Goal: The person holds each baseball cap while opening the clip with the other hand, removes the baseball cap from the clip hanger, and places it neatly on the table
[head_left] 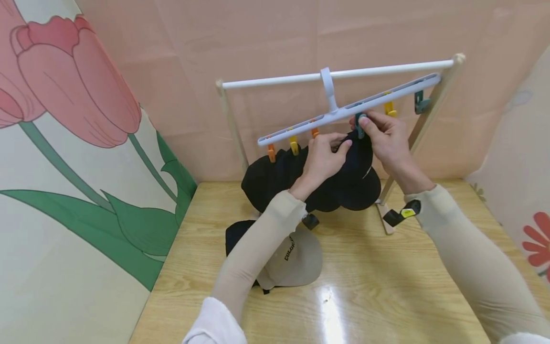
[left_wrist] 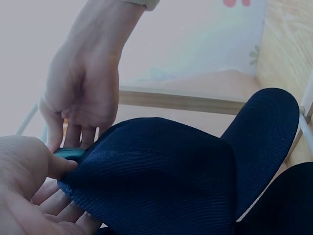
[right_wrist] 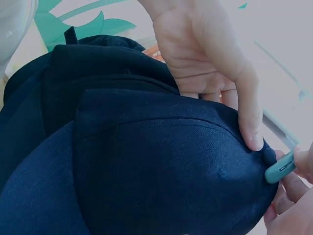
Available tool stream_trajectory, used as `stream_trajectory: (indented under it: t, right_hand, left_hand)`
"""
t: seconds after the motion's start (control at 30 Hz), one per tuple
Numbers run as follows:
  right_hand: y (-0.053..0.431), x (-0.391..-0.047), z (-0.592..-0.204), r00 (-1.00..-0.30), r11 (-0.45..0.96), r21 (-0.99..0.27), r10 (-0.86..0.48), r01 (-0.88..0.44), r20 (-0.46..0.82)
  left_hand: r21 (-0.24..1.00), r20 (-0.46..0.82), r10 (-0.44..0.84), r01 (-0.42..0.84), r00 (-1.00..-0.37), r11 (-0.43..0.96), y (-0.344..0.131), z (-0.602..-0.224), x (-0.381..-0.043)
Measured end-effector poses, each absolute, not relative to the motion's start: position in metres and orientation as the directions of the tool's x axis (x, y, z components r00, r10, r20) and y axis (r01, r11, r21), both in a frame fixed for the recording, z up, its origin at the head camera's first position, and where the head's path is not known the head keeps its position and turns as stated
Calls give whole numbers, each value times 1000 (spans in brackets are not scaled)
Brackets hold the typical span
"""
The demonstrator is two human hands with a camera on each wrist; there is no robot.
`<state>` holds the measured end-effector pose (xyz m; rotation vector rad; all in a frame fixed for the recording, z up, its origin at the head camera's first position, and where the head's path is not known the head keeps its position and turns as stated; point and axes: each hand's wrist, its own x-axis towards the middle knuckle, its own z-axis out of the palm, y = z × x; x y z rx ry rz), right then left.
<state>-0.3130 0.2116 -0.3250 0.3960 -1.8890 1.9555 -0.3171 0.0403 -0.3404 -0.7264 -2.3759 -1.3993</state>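
A dark baseball cap (right_wrist: 156, 161) hangs below the light-blue clip hanger (head_left: 296, 129), its brim pointing down. My left hand (head_left: 325, 155) pinches the cap's crown edge between thumb and fingers. With thumb and fingers my right hand (head_left: 388, 138) grips a teal clip (right_wrist: 281, 168) at the crown's top; in the right wrist view the clip overlaps the fabric. Beside it, other dark caps (head_left: 268, 177) hang from an orange clip (head_left: 271, 153) and a yellow clip (head_left: 294, 145). The left hand hides part of these caps.
The tilted hanger hooks over the white rail (head_left: 275, 82) of a wooden-legged rack. A yellow clip (head_left: 389, 105) and a dark green clip (head_left: 421, 102) hang at its right end. On the wooden table (head_left: 386, 286) lies a beige cap (head_left: 296, 260) beside a dark one (head_left: 236, 234).
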Motion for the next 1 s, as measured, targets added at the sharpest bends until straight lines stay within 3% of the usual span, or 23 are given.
stream_trajectory:
  t: [0.3, 1.0]
  right_hand:
    - [210, -316, -325, -894, -85, -891, 107, -445, 436]
    - [208, -312, -322, -903, -39, -908, 137, -416, 408]
  left_hand:
    - [722, 482, 274, 555, -832, 413, 41, -343, -318]
    - [723, 482, 266, 551, -835, 417, 43, -344, -316]
